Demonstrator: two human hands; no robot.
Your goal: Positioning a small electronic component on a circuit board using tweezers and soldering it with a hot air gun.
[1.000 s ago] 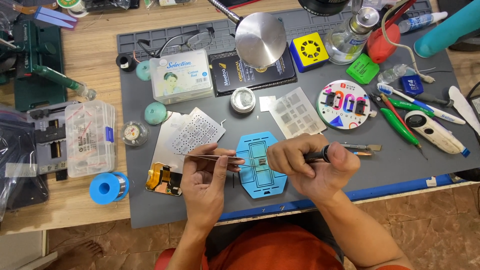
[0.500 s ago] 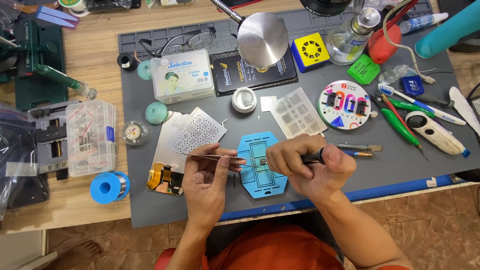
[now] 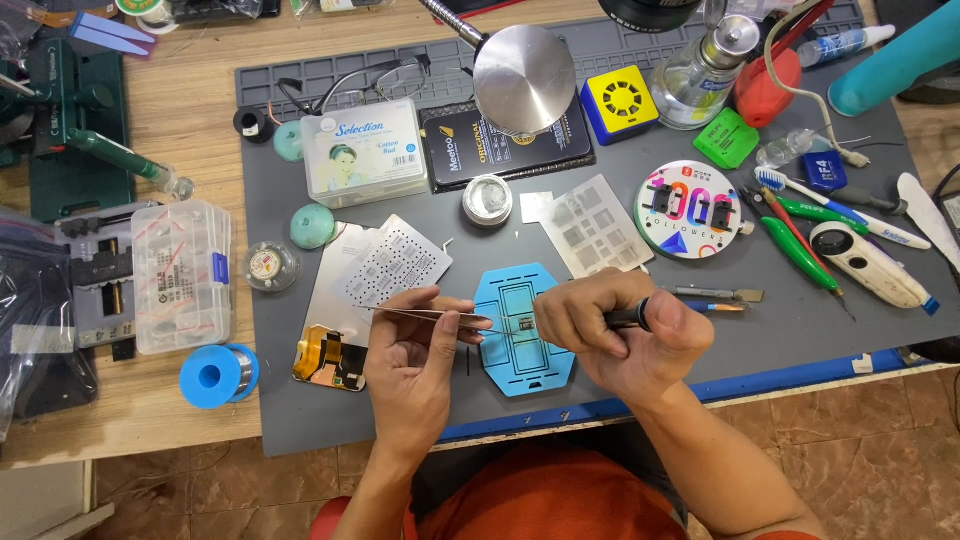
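Note:
My left hand (image 3: 420, 345) grips thin metal tweezers (image 3: 445, 316) whose tips reach a small chip (image 3: 521, 325) on a blue hexagonal holder plate (image 3: 520, 375) at the front of the grey work mat (image 3: 760, 330). Over the plate's right side, my right hand (image 3: 620, 335) is closed around a dark-handled tool (image 3: 632, 318), its tip hidden beneath my fingers. A phone board with gold flex parts (image 3: 330, 358) lies just left of my left hand, partly under a perforated metal stencil (image 3: 392, 268).
On the mat lie a second stencil (image 3: 597, 225), a round lamp head (image 3: 525, 78), a small tin (image 3: 488, 199), a round colourful disc (image 3: 698, 210), green-handled tools (image 3: 800, 245), a toothbrush (image 3: 850, 212). A blue solder spool (image 3: 218, 375) and clear parts box (image 3: 185, 275) sit left.

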